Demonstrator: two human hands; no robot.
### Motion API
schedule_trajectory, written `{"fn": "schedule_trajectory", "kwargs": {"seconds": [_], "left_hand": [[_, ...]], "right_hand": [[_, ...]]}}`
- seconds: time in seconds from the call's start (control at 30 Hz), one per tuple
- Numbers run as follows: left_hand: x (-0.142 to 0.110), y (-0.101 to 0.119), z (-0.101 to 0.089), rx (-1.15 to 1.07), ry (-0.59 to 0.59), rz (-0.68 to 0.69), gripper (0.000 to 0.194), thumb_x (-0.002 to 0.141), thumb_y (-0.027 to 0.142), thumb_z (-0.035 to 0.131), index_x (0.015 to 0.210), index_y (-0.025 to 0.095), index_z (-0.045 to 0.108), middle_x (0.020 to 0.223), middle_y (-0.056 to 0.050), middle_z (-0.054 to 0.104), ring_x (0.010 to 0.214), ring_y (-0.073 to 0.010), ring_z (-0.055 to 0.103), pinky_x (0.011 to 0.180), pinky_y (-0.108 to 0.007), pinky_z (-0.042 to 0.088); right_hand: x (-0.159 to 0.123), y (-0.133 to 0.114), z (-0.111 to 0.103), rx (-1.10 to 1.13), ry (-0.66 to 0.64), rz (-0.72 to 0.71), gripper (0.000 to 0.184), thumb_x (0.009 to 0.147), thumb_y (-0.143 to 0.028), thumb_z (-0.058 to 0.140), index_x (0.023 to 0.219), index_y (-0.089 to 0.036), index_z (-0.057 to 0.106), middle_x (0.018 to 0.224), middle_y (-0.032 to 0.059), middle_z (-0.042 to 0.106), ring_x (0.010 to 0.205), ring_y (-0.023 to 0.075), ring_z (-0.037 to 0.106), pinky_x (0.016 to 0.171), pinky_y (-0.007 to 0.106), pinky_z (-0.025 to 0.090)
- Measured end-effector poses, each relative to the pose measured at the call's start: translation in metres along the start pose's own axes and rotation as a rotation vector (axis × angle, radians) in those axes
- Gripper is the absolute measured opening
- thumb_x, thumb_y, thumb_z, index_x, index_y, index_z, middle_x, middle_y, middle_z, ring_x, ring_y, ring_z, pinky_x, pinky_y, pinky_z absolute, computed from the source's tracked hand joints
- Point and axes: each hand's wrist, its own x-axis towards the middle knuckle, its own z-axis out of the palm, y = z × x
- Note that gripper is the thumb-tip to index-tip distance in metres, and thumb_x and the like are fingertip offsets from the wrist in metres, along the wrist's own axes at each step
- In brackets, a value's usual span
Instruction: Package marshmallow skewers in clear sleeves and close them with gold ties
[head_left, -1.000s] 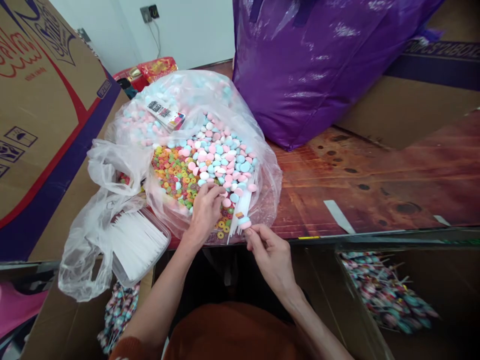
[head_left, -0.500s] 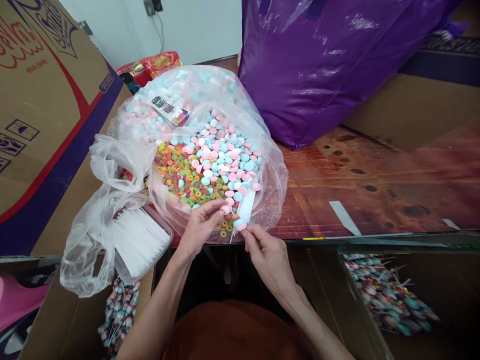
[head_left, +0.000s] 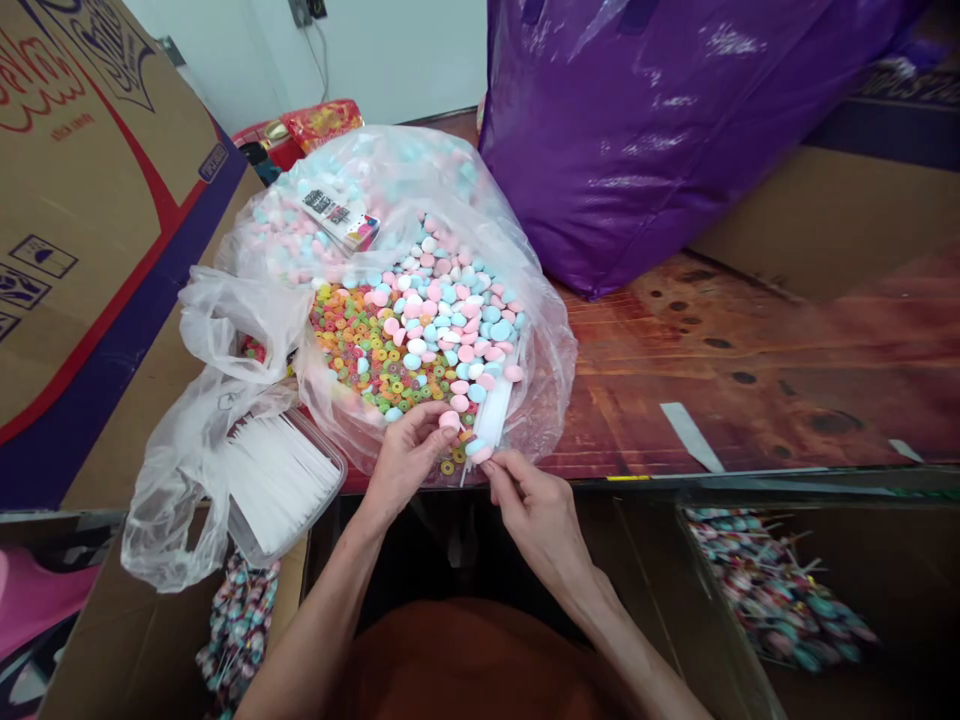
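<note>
My left hand (head_left: 411,452) pinches a round pink candy (head_left: 449,420) between thumb and fingertips. In my right hand (head_left: 534,500), the thumb and finger are closed on a pink and blue candy (head_left: 480,453), just right of and lower than the pink one. A thin white stick shows by it; whether they are joined I cannot tell. Both hands work at the near edge of a clear plastic bag (head_left: 551,400). On the bag lie pink, white and blue round candies (head_left: 442,320), small colored ring candies (head_left: 360,340) and a bundle of white sticks (head_left: 493,412).
At left, a plastic container (head_left: 330,470) of white sticks sits under a crumpled bag. A printed cardboard box (head_left: 97,250) and a purple bag (head_left: 637,150) flank the workspace. Below the table (head_left: 637,360), open boxes hold candy skewers (head_left: 772,590). A small card stack (head_left: 341,220) rests on the bag.
The pink candy in my left hand is turned and shows more of its face, with the left fingers slightly shifted. My right hand stays almost where it was.
</note>
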Motion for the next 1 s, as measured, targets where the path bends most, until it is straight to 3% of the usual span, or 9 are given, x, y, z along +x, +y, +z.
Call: {"fn": "schedule_trajectory", "kwargs": {"seconds": [0.2, 0.33, 0.57, 0.77, 1.0], "left_hand": [[0.000, -0.004, 0.001, 0.146, 0.035, 0.061, 0.035, 0.086, 0.037, 0.070, 0.113, 0.016, 0.067, 0.069, 0.001, 0.066, 0.060, -0.0123, 0.059, 0.060, -0.024, 0.050], [0.000, -0.004, 0.001, 0.183, 0.129, 0.113, 0.026, 0.090, 0.038, 0.064, 0.103, 0.016, 0.068, 0.060, 0.003, 0.058, 0.057, -0.0111, 0.053, 0.056, -0.022, 0.044], [-0.002, -0.001, 0.005, 0.067, 0.214, 0.126, 0.024, 0.085, 0.039, 0.069, 0.088, 0.016, 0.067, 0.056, 0.005, 0.056, 0.050, -0.0076, 0.047, 0.052, -0.020, 0.041], [-0.003, -0.004, 0.006, -0.050, 0.281, 0.109, 0.024, 0.080, 0.035, 0.075, 0.096, 0.017, 0.073, 0.071, 0.001, 0.069, 0.063, -0.0111, 0.061, 0.064, -0.023, 0.050], [-0.004, -0.008, 0.004, -0.066, 0.287, 0.121, 0.023, 0.080, 0.035, 0.076, 0.097, 0.018, 0.076, 0.078, 0.000, 0.072, 0.068, -0.0117, 0.061, 0.069, -0.024, 0.052]], "right_hand": [[-0.001, 0.002, 0.002, -0.014, 0.010, -0.014, 0.022, 0.097, -0.027, 0.051, 0.082, -0.018, 0.065, 0.058, -0.0046, 0.053, 0.048, 0.0094, 0.048, 0.052, 0.021, 0.036], [-0.003, 0.003, 0.001, 0.022, 0.025, 0.008, 0.023, 0.097, -0.029, 0.051, 0.082, -0.018, 0.064, 0.059, -0.0044, 0.052, 0.050, 0.0097, 0.048, 0.052, 0.021, 0.037], [-0.007, -0.005, 0.004, 0.110, -0.071, 0.041, 0.024, 0.098, -0.031, 0.051, 0.082, -0.019, 0.065, 0.057, -0.0047, 0.049, 0.049, 0.0099, 0.045, 0.048, 0.021, 0.035], [-0.005, -0.010, 0.007, 0.109, -0.075, 0.017, 0.024, 0.098, -0.030, 0.050, 0.083, -0.019, 0.065, 0.057, -0.0039, 0.050, 0.049, 0.0103, 0.046, 0.047, 0.022, 0.035], [-0.002, -0.011, 0.006, 0.085, -0.068, 0.007, 0.025, 0.097, -0.030, 0.051, 0.081, -0.018, 0.065, 0.056, -0.0047, 0.048, 0.048, 0.0096, 0.044, 0.048, 0.021, 0.035]]}}
